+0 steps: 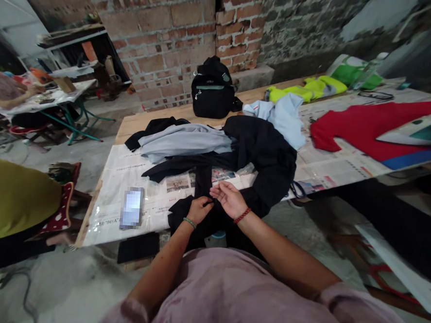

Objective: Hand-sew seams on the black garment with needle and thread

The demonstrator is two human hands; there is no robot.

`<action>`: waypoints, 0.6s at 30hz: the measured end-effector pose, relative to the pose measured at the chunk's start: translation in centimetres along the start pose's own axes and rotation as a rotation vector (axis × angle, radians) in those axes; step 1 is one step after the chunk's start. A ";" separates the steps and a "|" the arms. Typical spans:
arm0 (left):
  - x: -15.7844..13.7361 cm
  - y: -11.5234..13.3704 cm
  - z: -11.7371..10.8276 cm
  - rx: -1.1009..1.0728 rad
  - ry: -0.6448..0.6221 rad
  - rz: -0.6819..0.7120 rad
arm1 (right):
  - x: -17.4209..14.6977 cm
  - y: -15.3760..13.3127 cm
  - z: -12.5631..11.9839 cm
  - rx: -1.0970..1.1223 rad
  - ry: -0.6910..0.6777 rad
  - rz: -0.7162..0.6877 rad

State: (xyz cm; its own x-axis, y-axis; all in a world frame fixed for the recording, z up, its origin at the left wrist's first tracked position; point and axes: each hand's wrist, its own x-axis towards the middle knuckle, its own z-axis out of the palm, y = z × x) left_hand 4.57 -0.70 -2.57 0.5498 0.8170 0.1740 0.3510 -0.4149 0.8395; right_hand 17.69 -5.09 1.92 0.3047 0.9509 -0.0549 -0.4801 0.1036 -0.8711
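Note:
My left hand [199, 209] is closed, thumb and fingers pinching the edge of a black garment [179, 210] at the table's front edge. Just right of it, my right hand [229, 199] is turned partly palm up. Its fingers are loosely extended and nothing can be made out in them. Part of the black cloth hangs down over my lap. Ahead of my hands lies a heap of dark clothing [263, 154] with a light grey garment [187, 139] on top.
A lit phone [131, 208] lies on the newspaper-covered table [107, 189] at left. Behind the heap stand a black bag [213, 93] and a pale blue cloth [276, 116]. Rightward are a red garment [352, 126] and an iron [418, 129]. People sit at left.

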 end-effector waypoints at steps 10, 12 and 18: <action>0.1 -0.2 -0.3 -0.008 -0.008 0.023 | -0.8 -1.0 -2.8 -1.081 -0.724 -0.778; 0.1 0.0 -0.2 0.057 -0.005 0.022 | -0.1 -2.1 -4.6 -1.163 -0.679 -0.825; 0.0 0.2 -0.2 0.107 0.003 0.001 | 1.7 -4.5 -8.7 -1.481 -0.576 -0.971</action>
State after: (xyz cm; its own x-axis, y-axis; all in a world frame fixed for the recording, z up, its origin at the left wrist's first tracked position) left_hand 4.52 -0.67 -2.31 0.5483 0.8174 0.1766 0.4292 -0.4563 0.7794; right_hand 27.52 -6.50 1.56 -0.4342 0.7244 0.5355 0.7835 0.5970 -0.1724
